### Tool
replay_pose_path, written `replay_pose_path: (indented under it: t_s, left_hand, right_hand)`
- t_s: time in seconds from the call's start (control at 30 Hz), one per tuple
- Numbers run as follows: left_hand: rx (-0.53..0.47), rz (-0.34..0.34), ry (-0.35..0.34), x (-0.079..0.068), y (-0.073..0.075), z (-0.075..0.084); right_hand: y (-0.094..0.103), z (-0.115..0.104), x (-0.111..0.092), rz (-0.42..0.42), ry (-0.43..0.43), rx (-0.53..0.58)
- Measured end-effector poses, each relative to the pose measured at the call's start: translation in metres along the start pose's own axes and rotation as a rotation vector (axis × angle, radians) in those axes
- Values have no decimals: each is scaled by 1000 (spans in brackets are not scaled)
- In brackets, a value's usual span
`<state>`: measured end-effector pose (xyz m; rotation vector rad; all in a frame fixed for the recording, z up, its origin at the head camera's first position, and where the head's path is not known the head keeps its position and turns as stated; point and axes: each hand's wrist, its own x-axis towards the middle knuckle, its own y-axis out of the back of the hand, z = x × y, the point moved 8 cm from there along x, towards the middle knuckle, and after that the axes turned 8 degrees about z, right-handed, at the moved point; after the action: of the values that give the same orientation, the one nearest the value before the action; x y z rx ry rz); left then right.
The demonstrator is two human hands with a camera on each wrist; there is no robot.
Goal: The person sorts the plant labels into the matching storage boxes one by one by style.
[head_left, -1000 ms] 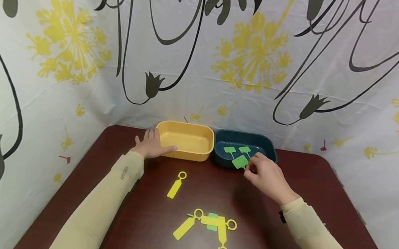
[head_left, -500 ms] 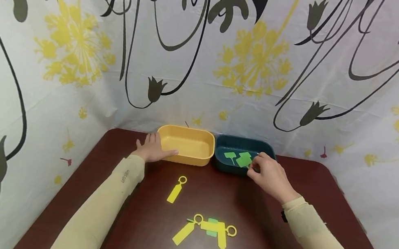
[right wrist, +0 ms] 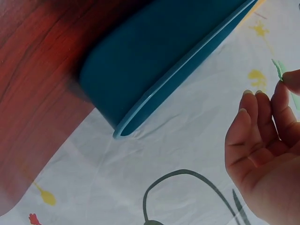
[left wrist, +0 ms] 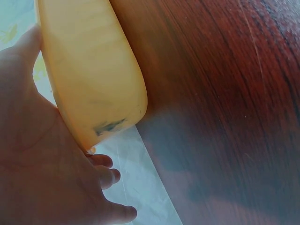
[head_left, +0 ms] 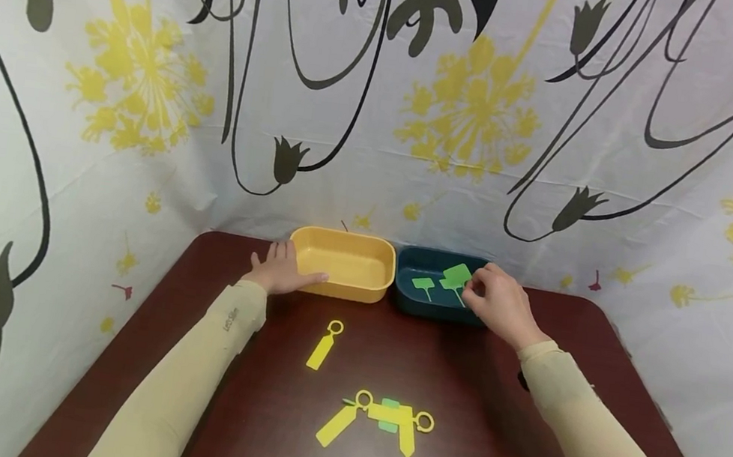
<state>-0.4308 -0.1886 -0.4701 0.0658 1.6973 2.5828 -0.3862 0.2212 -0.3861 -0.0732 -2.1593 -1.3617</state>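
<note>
My right hand (head_left: pixel 500 304) pinches a green T-shaped plant label (head_left: pixel 458 273) by its thin stem, over the dark blue bin (head_left: pixel 432 311). In the right wrist view, thumb and forefinger meet on the green label (right wrist: pixel 278 70), above the rim. Two more green labels (head_left: pixel 423 284) show inside that bin, one partly behind the held label. At the far left, my left hand (head_left: pixel 276 271) rests on the left end of the yellow bin (head_left: pixel 359 293), fingers spread. The left wrist view has the thumb along the yellow bin's rim and the other fingers extended past its corner.
One yellow ring-ended tag (head_left: pixel 321 351) lies on the dark red table (head_left: pixel 277 414) before the yellow bin. Nearer, several yellow tags (head_left: pixel 407 437) overlap a green label (head_left: pixel 388 424). A patterned cloth (head_left: pixel 351 121) hangs right behind both bins.
My right hand has lifted slightly and moved farther over the dark blue bin, raising and turning the green label it pinches. My left hand keeps its place on the yellow bin.
</note>
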Motion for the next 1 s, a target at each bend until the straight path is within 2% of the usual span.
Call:
replay_pose_path:
  t_s: [0.27, 0.47, 0.8, 1.0]
  left_hand:
    - [3, -21, 13, 4, -1, -2]
    - [5, -11, 12, 1, -1, -1]
    - [7, -20, 11, 1, -2, 0]
    - [18, -44, 35, 12, -12, -10]
  right_hand:
    - [-7, 13, 15, -19, -28, 5]
    - [-16, 19, 21, -34, -48, 3]
    - [-34, 31, 29, -124, -87, -32]
    - [-43, 35, 36, -177, -90, -55]
